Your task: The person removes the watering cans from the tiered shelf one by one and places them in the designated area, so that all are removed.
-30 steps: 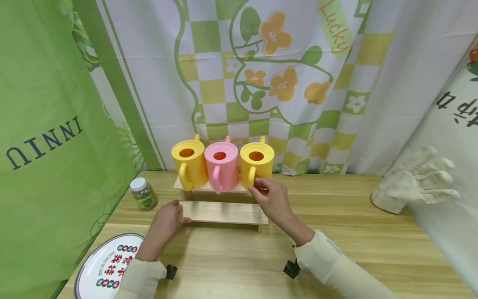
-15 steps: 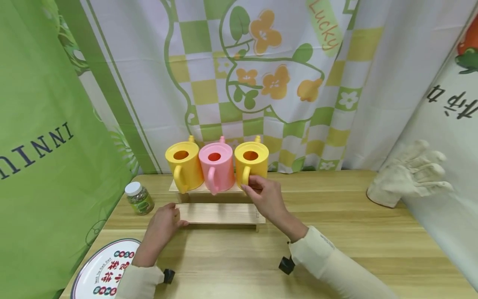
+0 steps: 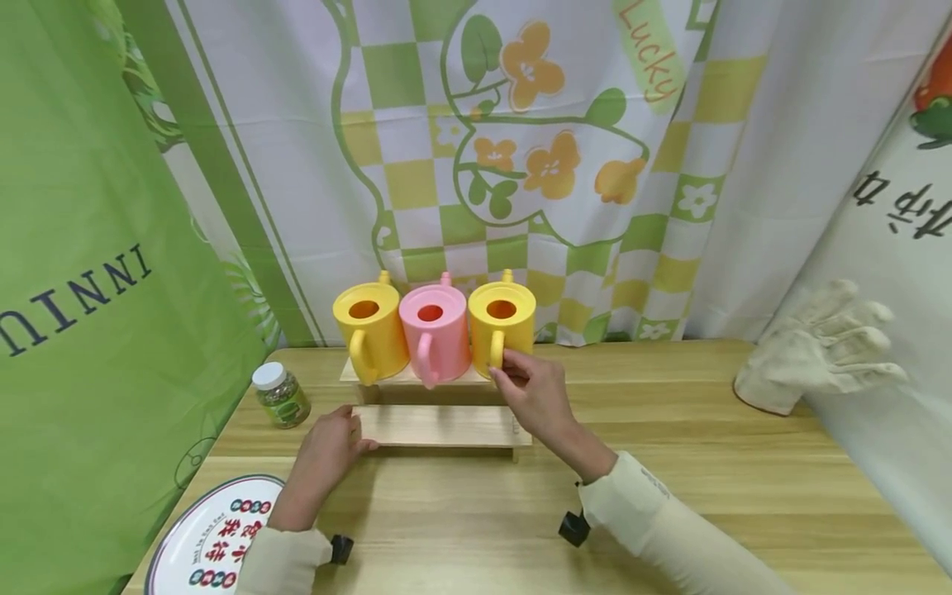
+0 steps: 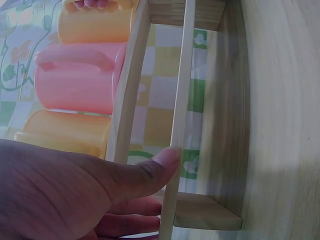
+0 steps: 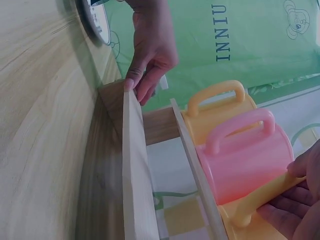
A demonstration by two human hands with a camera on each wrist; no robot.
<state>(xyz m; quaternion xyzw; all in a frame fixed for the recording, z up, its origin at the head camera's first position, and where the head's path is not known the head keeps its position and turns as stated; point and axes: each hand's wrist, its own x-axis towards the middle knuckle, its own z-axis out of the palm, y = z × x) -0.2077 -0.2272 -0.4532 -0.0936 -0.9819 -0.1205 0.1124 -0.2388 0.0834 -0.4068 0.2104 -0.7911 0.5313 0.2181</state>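
Pinching: right grip (image 3: 539, 397), curved handle (image 3: 497, 347) of yellow vessel (image 3: 518, 333) (cylindrical); left grip (image 3: 327, 454), wooden plank (image 3: 442, 426).

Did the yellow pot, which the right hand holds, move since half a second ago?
Yes, slightly: in the head view the yellow pot has turned, its spout swinging left toward the pink pot, which keeps its place.

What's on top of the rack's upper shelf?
In a row: the left yellow jug, the pink jug and the right yellow jug, whose handle the right hand grips. Directly beneath them, the top of the upper shelf is covered.
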